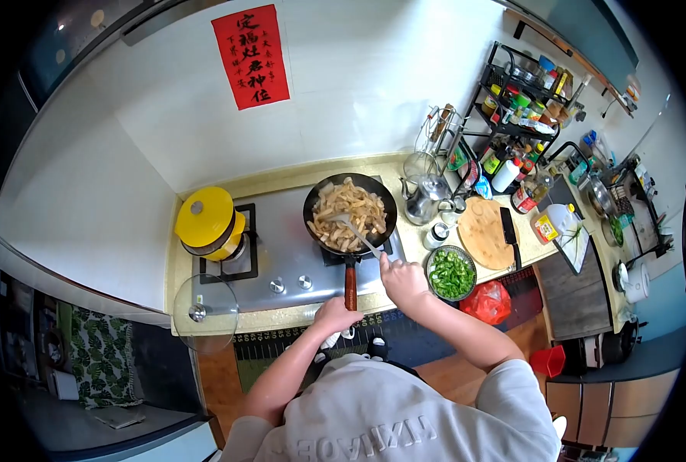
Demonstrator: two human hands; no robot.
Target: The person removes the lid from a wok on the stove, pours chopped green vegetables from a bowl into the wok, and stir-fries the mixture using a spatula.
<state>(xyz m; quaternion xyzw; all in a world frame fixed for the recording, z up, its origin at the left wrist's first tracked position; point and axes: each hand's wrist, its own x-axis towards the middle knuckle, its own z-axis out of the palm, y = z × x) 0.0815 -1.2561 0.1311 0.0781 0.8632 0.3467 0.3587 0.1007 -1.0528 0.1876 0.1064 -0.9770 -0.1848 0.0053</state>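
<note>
A black wok [390, 206] sits on the right burner of the stove, with a heap of pale brown, sliced food [350, 202] in it. My left hand [337, 316] is closed at the end of the wok's wooden handle [350, 286]. In my right hand [404, 282] is the shaft of a metal spatula [360, 235], its blade resting among the slices. Right of that hand stands a bowl of chopped green peppers [450, 274]. A lidded yellow pot [204, 219] occupies the left burner.
A glass lid [204, 312] lies at the counter's front left edge. Beyond the peppers are a round cutting board [485, 231], a knife [510, 235], a metal kettle [426, 202] and a jug [556, 223]. A rack of bottles [524, 108] stands by the wall. A red bag [487, 302] is below the counter edge.
</note>
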